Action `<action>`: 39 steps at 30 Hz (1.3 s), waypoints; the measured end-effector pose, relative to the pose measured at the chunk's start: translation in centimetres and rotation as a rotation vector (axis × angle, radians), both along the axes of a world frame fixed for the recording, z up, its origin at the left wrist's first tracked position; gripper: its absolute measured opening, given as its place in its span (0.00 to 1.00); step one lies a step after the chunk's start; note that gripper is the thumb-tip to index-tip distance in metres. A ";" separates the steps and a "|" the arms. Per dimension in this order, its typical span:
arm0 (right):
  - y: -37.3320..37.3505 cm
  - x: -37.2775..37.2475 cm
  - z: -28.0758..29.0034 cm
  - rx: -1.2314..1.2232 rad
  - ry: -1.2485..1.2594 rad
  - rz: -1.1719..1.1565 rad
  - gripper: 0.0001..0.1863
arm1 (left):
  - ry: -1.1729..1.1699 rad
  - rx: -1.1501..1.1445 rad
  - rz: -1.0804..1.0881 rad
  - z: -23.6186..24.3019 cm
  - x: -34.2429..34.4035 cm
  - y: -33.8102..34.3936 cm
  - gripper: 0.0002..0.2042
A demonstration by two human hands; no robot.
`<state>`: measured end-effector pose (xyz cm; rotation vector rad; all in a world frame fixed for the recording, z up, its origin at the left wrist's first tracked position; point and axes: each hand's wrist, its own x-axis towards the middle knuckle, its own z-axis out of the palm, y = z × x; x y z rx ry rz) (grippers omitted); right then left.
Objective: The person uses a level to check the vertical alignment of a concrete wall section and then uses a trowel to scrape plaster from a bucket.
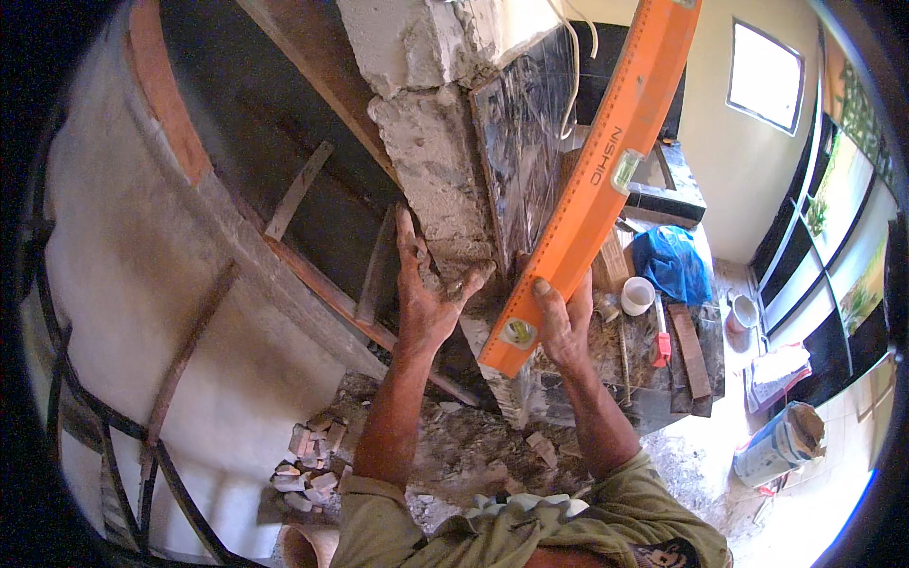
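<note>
The orange spirit level (592,194) is in the right hand (566,327) and lies to the right of the left hand (428,301), slanting from its near end, just left of the right wrist, up to its far end at the right. The right hand grips it close to that near end: the thumb presses on the broad face, while the other fingers go behind the edge, where their tips are hidden. One round vial sits at the near end, beside the thumb, and another vial sits farther along the right edge.

The left hand is spread wide, well apart from the level, at the near part of the rough block wall (426,156). Its fingers point away along the wall's left edge and its thumb stretches right across the mortar; how firmly it presses, I cannot tell. Between the wall and the level stands a dark panel (525,137) with a shiny, creased surface.

To the right of the right hand, on a cluttered worktop, are a white cup (637,295), a blue plastic bag (674,265) just beyond it, a tool with a red handle (661,346) and a narrow brown strip (689,350). Broken bricks (312,469) lie on the near left, below the left forearm. A torn-topped sack (778,445) stands on the floor at the far right.
</note>
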<state>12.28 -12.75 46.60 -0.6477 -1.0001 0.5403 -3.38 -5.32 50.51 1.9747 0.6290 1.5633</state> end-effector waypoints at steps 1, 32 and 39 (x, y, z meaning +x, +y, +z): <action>0.1 0.2 -0.2 0.001 0.006 -0.012 0.21 | 0.006 0.001 -0.012 0.3 0.3 -0.1 0.54; -3.7 4.8 -5.4 -0.239 -0.052 0.041 0.23 | -0.155 -0.143 -0.111 -1.2 0.7 0.3 0.48; -2.3 4.3 -8.6 -0.277 -0.131 0.017 0.19 | -0.165 -0.196 -0.083 -1.5 1.0 -0.3 0.45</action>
